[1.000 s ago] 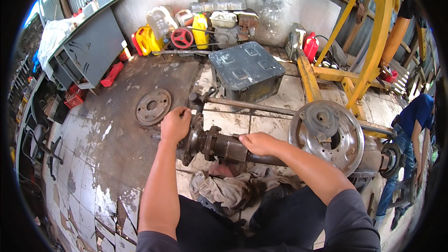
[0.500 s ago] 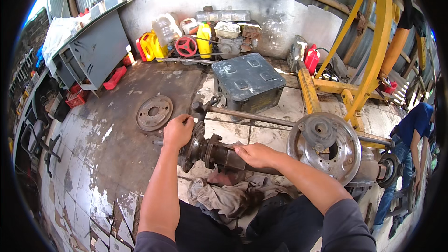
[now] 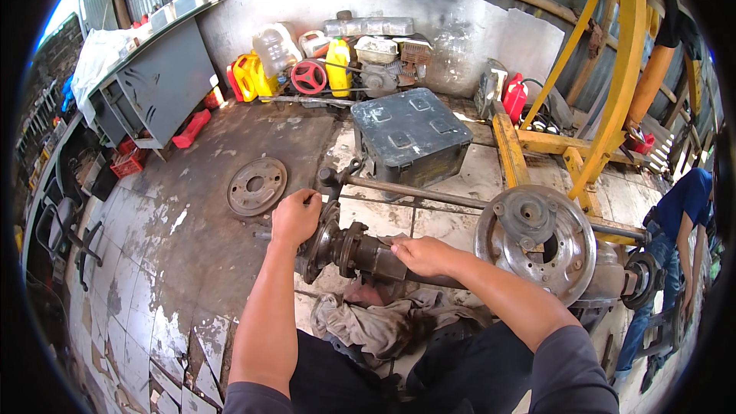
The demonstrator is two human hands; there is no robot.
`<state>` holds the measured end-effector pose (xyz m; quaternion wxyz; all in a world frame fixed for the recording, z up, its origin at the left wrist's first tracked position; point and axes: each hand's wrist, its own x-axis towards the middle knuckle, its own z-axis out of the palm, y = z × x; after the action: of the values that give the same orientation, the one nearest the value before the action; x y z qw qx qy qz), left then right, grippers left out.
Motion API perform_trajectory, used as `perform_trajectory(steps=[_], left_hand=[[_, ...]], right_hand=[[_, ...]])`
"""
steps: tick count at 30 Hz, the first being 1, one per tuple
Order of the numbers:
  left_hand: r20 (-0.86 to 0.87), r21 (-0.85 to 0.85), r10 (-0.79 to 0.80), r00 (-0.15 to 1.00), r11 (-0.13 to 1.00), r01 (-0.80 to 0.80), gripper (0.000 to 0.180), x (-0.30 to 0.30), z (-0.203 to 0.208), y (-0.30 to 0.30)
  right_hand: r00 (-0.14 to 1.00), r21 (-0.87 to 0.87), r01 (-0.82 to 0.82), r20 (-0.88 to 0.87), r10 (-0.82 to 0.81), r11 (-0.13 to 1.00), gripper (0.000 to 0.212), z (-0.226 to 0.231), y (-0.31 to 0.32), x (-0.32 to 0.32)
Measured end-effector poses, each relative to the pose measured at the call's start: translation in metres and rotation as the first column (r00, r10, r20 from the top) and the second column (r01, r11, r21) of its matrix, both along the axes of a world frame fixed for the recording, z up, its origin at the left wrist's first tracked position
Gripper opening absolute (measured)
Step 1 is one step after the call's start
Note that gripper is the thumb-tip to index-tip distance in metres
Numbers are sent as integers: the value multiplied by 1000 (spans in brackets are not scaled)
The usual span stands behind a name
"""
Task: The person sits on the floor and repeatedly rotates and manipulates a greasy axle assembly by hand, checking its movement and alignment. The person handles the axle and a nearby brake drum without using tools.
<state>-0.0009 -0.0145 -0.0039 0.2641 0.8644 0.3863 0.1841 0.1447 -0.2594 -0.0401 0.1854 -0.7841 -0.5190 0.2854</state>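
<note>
A greasy vehicle axle [image 3: 383, 261] lies crosswise in front of my knees, with a flanged, bolted end on the left. My left hand [image 3: 295, 217] is closed at that end, its knuckles up, just beside the flange [image 3: 317, 251]; what its fingers hold is hidden. Over the axle tube, my right hand [image 3: 423, 254] pinches a thin, flat, dark piece [image 3: 389, 240] whose kind I cannot make out. A long steel rod [image 3: 418, 189] runs behind the axle from a joint near my left hand. To the right sits a round brake backing plate [image 3: 491, 249].
Beyond the rod stands a black lidded box [image 3: 414, 129]. A rusty disc [image 3: 257, 185] lies on the floor at left. Crumpled rags [image 3: 376, 322] lie between my legs. A yellow hoist frame [image 3: 512, 155] rises at right, near a bent-over person [image 3: 678, 207]. Jugs [image 3: 338, 65] line the wall.
Both hands keep nearly the same places on the axle. The whole view has shifted very slightly; the right hand's thin piece shows a little more clearly.
</note>
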Motion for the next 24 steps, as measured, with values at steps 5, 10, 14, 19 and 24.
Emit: perform_trajectory(steps=[5, 10, 14, 19, 24], left_hand=[[5, 2, -7, 1000, 1000, 7, 36, -2, 1, 1], [25, -6, -17, 1000, 1000, 17, 37, 0, 3, -2], [26, -1, -17, 1000, 1000, 17, 38, -3, 1, 1], [19, -8, -18, 1000, 1000, 18, 38, -1, 5, -2], [16, -4, -17, 1000, 1000, 17, 38, -1, 4, -1]], right_hand=[[999, -68, -14, -31, 12, 998, 53, 0, 4, 5], [1000, -110, -16, -6, 16, 994, 59, -6, 3, 8], [999, -120, -33, -22, 31, 992, 58, 2, 5, 7], [1000, -74, -12, -5, 11, 997, 54, -2, 3, 6], [1000, 3, -3, 11, 3, 1000, 52, -10, 2, 4]])
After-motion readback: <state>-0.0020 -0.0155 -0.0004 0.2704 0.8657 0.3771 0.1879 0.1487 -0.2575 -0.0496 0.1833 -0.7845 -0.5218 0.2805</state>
